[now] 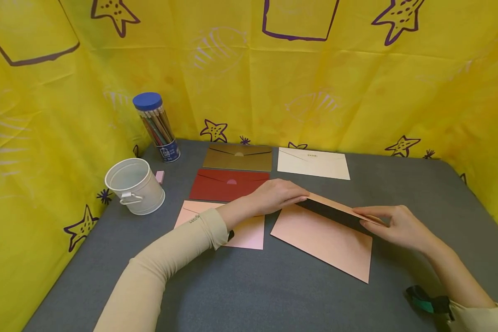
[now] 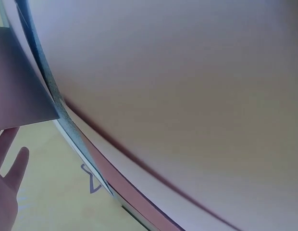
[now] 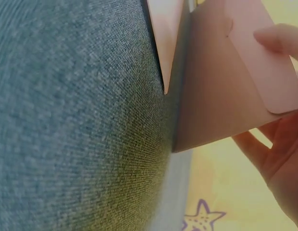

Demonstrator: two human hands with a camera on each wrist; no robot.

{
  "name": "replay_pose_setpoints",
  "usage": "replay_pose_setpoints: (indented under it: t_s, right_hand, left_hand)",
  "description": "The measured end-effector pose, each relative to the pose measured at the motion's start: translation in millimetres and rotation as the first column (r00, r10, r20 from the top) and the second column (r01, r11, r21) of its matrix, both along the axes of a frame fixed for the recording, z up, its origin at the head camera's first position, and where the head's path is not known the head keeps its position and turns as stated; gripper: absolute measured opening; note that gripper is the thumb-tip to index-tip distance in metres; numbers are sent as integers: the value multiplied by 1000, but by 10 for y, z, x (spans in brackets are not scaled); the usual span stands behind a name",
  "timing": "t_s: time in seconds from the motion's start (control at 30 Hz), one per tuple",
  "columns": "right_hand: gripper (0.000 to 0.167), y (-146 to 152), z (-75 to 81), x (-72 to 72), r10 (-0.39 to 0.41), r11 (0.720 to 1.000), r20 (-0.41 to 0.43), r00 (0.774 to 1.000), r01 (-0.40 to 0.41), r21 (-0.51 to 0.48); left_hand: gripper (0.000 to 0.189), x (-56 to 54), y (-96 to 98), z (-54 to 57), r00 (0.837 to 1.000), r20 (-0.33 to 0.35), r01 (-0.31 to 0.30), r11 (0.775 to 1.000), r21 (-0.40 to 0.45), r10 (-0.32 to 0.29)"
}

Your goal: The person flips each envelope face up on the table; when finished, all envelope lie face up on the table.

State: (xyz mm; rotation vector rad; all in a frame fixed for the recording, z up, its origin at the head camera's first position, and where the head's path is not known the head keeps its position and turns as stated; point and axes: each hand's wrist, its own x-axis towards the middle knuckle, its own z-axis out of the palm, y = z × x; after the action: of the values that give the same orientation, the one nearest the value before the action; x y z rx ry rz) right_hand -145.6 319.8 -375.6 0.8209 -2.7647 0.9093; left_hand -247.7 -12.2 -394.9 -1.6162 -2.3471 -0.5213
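Observation:
A peach envelope stands tilted on edge between my hands, its near face in dark shadow. At its top left corner my left hand holds it with the fingertips. My right hand pinches the right end; in the right wrist view the thumb lies on the envelope's flap with fingers behind. Just below it on the table lies a second peach envelope, which overlaps it in the head view. A pale pink envelope lies under my left forearm, partly hidden.
A red envelope, a gold-brown envelope and a cream envelope lie farther back on the grey table. At left stand a white bucket and a blue-lidded pencil tub, with a pink eraser close by.

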Motion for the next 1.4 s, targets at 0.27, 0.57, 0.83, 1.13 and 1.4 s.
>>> replay_pose_setpoints:
  t_s: [0.27, 0.57, 0.83, 1.13, 1.4]
  right_hand:
    - [34, -22, -28, -63, 0, 996, -106, 994, -10, -92]
    - [24, -69, 5, -87, -184, 977, -143, 972, 165, -133]
    - [15, -183, 29, -121, -258, 955, -65, 964, 245, -168]
    - [14, -214, 14, -138, -276, 948, 6, 961, 274, -163]
    - [21, -118, -27, -182, -282, 945, 111, 953, 296, -137]
  left_hand:
    - [20, 25, -30, 81, 999, -46, -25, 994, 108, 30]
    - [16, 1, -97, 110, 996, 37, -86, 968, 236, 80]
    - [9, 15, -182, 87, 960, 272, -172, 907, 384, 67]
    - [8, 11, -240, 39, 901, 433, -197, 870, 451, -21]
    - [8, 14, -333, 28, 860, 502, -270, 914, 302, 88]
